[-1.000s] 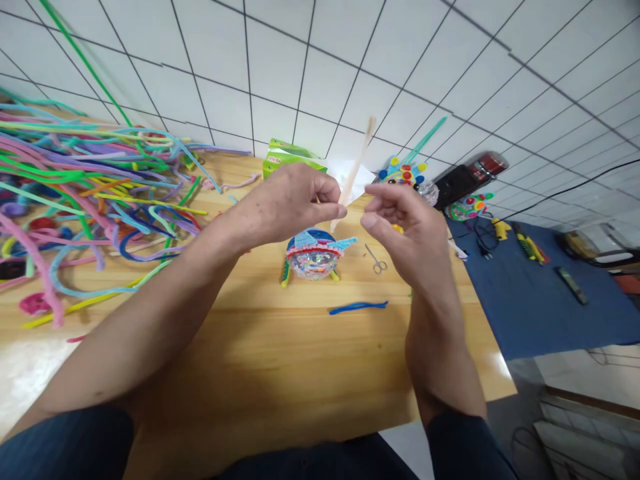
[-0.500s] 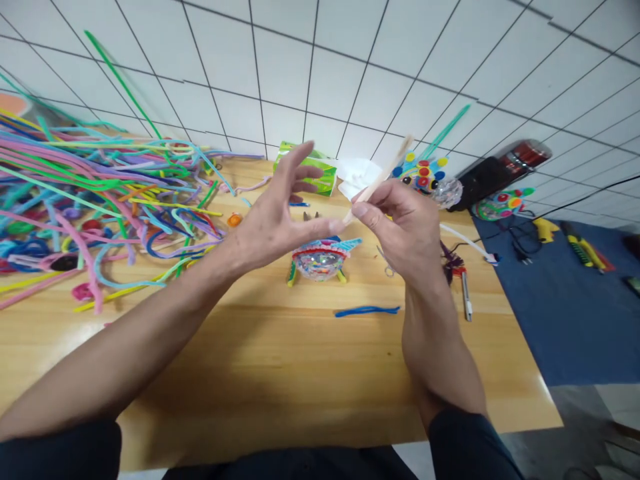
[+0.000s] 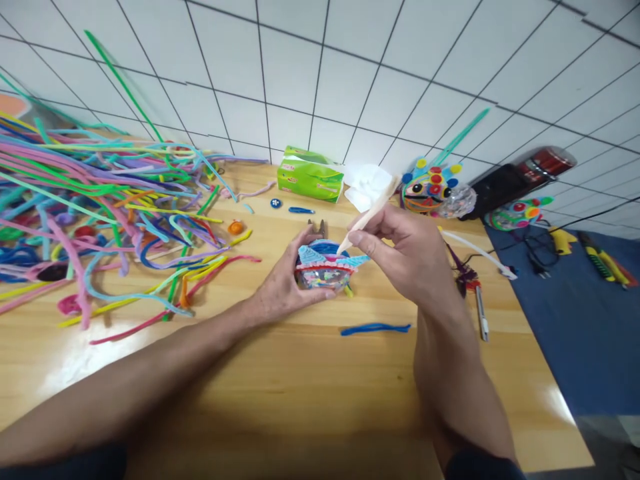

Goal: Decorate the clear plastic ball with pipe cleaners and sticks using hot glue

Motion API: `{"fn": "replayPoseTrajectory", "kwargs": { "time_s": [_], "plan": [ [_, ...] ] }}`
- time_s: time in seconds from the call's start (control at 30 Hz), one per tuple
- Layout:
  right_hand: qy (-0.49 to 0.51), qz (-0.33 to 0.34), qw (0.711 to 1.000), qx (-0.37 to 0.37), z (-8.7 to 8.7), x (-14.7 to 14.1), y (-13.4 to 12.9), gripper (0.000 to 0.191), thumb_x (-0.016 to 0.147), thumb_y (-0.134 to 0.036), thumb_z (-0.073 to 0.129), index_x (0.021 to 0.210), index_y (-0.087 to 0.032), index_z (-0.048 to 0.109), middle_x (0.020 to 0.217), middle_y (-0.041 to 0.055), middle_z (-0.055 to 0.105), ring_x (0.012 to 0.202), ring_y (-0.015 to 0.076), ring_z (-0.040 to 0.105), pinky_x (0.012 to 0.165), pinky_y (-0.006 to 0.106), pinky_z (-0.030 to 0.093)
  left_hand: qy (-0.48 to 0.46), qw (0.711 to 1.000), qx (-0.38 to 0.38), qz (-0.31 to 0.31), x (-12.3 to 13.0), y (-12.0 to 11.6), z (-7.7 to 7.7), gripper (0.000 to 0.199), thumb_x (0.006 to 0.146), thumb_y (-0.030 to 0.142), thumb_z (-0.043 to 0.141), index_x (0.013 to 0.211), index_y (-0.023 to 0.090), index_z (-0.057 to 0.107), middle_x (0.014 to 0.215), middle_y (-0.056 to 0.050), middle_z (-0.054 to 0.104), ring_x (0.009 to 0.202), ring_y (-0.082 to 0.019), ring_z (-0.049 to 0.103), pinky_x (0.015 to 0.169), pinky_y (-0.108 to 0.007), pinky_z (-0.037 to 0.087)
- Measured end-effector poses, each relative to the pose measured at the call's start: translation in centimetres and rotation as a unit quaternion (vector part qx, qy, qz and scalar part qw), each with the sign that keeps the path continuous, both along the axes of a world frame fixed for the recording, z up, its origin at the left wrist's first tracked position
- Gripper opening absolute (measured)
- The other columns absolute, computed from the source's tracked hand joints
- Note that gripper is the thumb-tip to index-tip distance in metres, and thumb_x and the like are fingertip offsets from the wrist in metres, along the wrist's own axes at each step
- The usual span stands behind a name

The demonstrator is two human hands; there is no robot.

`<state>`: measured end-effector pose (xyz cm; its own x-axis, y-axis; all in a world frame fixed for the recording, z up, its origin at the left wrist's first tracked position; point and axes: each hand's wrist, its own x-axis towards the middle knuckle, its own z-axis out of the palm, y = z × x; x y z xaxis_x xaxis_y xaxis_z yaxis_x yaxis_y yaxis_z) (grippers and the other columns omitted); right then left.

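Note:
Between the fingers and thumb of my left hand (image 3: 280,280) is a small clear-bodied craft figure (image 3: 327,278) trimmed with red, pink and blue pipe cleaner. Two light-blue points stick out from its top edge. My right hand (image 3: 407,253) pinches a pale wooden stick (image 3: 371,215) with a tapered tip. That tip points down at the top of the figure; whether it touches cannot be made out. A bundle of blue pipe cleaners (image 3: 375,329) lies on the wooden table just nearer to me. Pliers or similar jaws (image 3: 317,227) show behind the figure.
A heap of coloured pipe cleaners (image 3: 115,200) covers the left side. Along the wall stand a green tissue pack (image 3: 310,177), white tissue (image 3: 367,185), and a decorated figure (image 3: 427,189). At right are a dark red-and-black bottle (image 3: 525,172), cables and a pen-like cutter (image 3: 481,313).
My left hand has come down from open in the air and closed around the craft figure. My right hand has brought the stick's tip down to the figure's top.

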<state>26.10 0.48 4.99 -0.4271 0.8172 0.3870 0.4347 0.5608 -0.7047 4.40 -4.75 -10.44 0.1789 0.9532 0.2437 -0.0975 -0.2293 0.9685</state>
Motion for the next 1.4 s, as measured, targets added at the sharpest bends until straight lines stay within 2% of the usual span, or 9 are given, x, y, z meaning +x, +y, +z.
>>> {"fn": "replayPoseTrajectory", "kwargs": {
  "time_s": [0.17, 0.33, 0.57, 0.97, 1.27, 1.4],
  "plan": [
    [-0.017, -0.003, 1.000, 0.005, -0.17, -0.39, -0.28, 0.018, 0.103, -0.027, 0.079, 0.086, -0.028, 0.074, 0.082, 0.0005, 0.077, 0.071, 0.0196, 0.068, 0.069, 0.035, 0.056, -0.008, 1.000, 0.001, -0.006, 0.04, -0.22, 0.19, 0.127, 0.083, 0.045, 0.107, 0.185, 0.036, 0.030, 0.181, -0.019, 0.050, 0.162, -0.041, 0.061, 0.138, -0.066, 0.051],
    [-0.034, 0.005, 0.999, -0.011, 0.06, -0.63, -0.45, 0.017, 0.103, -0.028, 0.079, 0.087, -0.026, 0.075, 0.081, -0.0004, 0.078, 0.069, 0.0168, 0.066, 0.069, 0.032, 0.055, -0.009, 1.000, -0.004, -0.004, 0.14, -0.06, 0.45, 0.128, 0.082, 0.047, 0.107, 0.184, 0.034, 0.031, 0.180, -0.021, 0.051, 0.160, -0.043, 0.063, 0.136, -0.069, 0.052],
    [-0.021, 0.013, 1.000, -0.008, 0.06, -0.70, -0.28, 0.016, 0.100, -0.022, 0.075, 0.085, -0.024, 0.072, 0.075, -0.0029, 0.072, 0.068, 0.0145, 0.062, 0.068, 0.030, 0.049, -0.006, 1.000, -0.002, -0.002, 0.14, -0.03, 0.01, 0.126, 0.082, 0.050, 0.107, 0.184, 0.034, 0.033, 0.182, -0.021, 0.049, 0.164, -0.043, 0.060, 0.139, -0.069, 0.048],
    [-0.037, 0.023, 0.999, -0.026, 0.25, -0.95, -0.39, 0.014, 0.099, -0.022, 0.075, 0.085, -0.023, 0.071, 0.076, -0.0020, 0.073, 0.069, 0.0152, 0.064, 0.068, 0.029, 0.047, -0.008, 1.000, -0.005, -0.003, 0.11, 0.08, -0.45, 0.123, 0.082, 0.050, 0.107, 0.182, 0.032, 0.037, 0.181, -0.022, 0.051, 0.164, -0.045, 0.059, 0.139, -0.073, 0.047],
    [-0.115, 0.038, 0.993, 0.009, 0.08, -0.80, -0.20, 0.008, 0.098, -0.022, 0.074, 0.093, -0.024, 0.080, 0.087, 0.0019, 0.081, 0.077, 0.0199, 0.067, 0.076, 0.033, 0.051, -0.014, 1.000, -0.021, -0.006, 0.19, 0.07, -0.13, 0.124, 0.081, 0.051, 0.107, 0.181, 0.028, 0.038, 0.178, -0.024, 0.053, 0.159, -0.043, 0.063, 0.137, -0.068, 0.052],
    [-0.115, 0.033, 0.993, 0.009, -0.03, -0.88, -0.14, 0.010, 0.099, -0.022, 0.075, 0.091, -0.024, 0.081, 0.082, 0.0011, 0.079, 0.074, 0.0192, 0.066, 0.075, 0.031, 0.051, -0.024, 1.000, -0.015, -0.003, 0.19, 0.24, -0.43, 0.126, 0.077, 0.052, 0.110, 0.180, 0.029, 0.040, 0.177, -0.023, 0.055, 0.159, -0.043, 0.064, 0.137, -0.067, 0.052]
  ]
}}
